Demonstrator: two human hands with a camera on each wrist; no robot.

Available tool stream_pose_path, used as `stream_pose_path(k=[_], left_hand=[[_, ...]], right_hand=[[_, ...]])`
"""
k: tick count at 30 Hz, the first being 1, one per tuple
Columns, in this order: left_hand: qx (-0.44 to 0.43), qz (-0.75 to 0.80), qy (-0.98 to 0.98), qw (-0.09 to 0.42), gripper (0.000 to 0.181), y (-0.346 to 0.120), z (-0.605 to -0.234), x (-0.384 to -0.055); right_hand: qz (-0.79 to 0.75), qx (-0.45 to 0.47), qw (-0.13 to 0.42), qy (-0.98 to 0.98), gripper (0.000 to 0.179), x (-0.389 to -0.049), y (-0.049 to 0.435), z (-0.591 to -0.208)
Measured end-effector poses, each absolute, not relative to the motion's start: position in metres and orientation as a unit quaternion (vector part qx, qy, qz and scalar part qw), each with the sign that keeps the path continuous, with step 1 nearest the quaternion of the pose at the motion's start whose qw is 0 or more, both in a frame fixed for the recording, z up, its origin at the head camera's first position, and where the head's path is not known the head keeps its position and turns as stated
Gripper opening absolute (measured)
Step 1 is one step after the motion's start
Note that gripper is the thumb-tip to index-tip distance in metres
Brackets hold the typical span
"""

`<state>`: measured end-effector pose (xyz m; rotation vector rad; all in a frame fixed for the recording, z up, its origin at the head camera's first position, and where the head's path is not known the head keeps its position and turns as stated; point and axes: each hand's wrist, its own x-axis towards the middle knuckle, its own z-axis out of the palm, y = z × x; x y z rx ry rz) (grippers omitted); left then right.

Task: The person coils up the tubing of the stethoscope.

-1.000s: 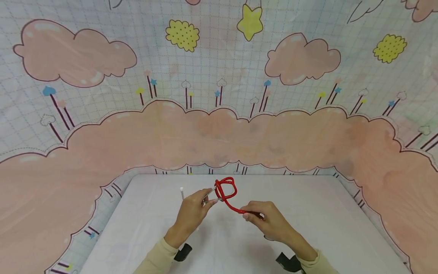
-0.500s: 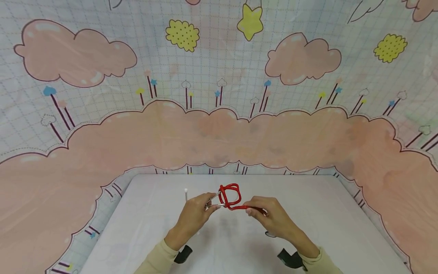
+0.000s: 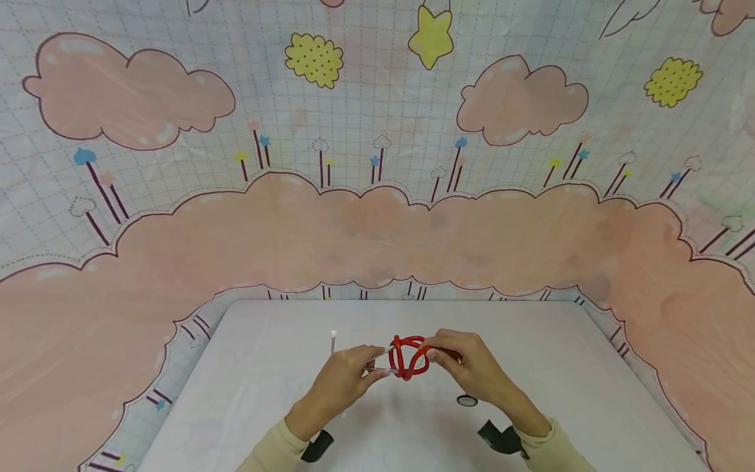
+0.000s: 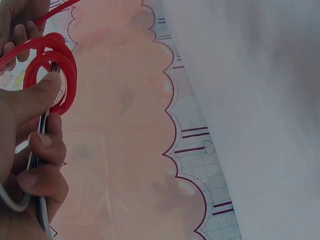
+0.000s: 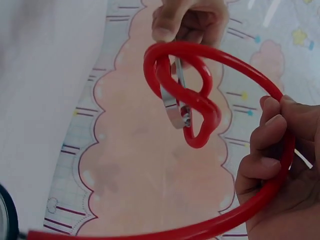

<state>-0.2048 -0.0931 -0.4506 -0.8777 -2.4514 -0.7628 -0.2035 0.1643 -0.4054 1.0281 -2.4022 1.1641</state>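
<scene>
A stethoscope with red tubing [image 3: 407,377] is held in the air between both hands. My left hand [image 3: 348,379] grips its metal ear tubes [image 4: 44,125]; a white ear tip [image 3: 333,334] sticks up behind that hand. Loops of the red tubing are wound around the metal part, close past the left fingertips. My right hand [image 3: 468,364] pinches the tubing between thumb and fingers, right beside the loops. From the right hand the tubing runs on to the round chest piece [image 3: 467,400], which hangs below it. In the right wrist view, the loops [image 5: 187,95] cross over a shiny metal spring [image 5: 172,107].
Beneath the hands lies a white table [image 3: 265,328]. Behind it hangs a cloth backdrop [image 3: 377,236] printed with clouds and stars. Black straps [image 3: 501,438] show near both wrists.
Both hands have come closer together. The left moved right and down with the loops, while the right lifted slightly, bringing the free tubing up across the coil.
</scene>
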Motion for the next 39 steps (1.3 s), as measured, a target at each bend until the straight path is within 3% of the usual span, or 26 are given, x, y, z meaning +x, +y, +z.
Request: stream_pose_path(k=[8, 16, 31, 39], left_hand=[[-0.345, -0.273, -0.885, 0.15, 0.037, -0.093, -0.448, -0.2], [-0.386, -0.278, -0.869, 0.136, 0.036, -0.092, -0.448, -0.197], [-0.461, -0.282, -0.825, 0.168, 0.036, -0.091, -0.447, -0.195], [-0.461, -0.302, -0.81, 0.201, 0.033, -0.093, -0.449, -0.201]], right_hand=[[0.405, 0.357, 0.132, -0.831, 0.014, -0.207, 0.165, -0.408], [0.405, 0.361, 0.129, -0.83, 0.012, -0.209, 0.166, -0.409], [0.422, 0.387, 0.105, -0.813, 0.012, -0.22, 0.17, -0.42], [0.489, 0.349, 0.046, -0.798, 0.015, -0.229, 0.165, -0.436]])
